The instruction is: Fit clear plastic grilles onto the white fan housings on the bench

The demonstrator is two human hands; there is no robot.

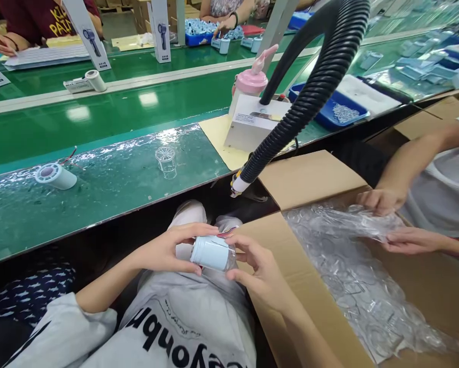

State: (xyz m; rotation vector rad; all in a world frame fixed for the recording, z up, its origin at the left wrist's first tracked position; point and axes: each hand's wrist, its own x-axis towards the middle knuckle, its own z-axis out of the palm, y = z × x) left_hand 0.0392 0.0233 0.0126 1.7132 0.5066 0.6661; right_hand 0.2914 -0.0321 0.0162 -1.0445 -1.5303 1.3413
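In the head view, the blue cylinder (212,253) is held above the lap, off the tabletop (110,204) and beyond its near edge, lying nearly level between both hands. A clear cover (232,258) shows at its right end; how far along the body it reaches is hard to tell. The left hand (164,249) grips the body's left part, fingers above and thumb below. The right hand (260,264) is curled round the cover end, thumb and forefinger closed on it. Thin wires (225,233) run along the top, by the fingertips.

The cylinder looks light and stiff, its smooth shell perhaps a little slippery; the cover is probably thin and easily cracked or scuffed. The body's rigid sides seem the best hold, with light pressure on the cover and no pull on the wires.

Near the tabletop's front edge lie another cylinder (58,177), towards the left, and a clear cage (167,161).
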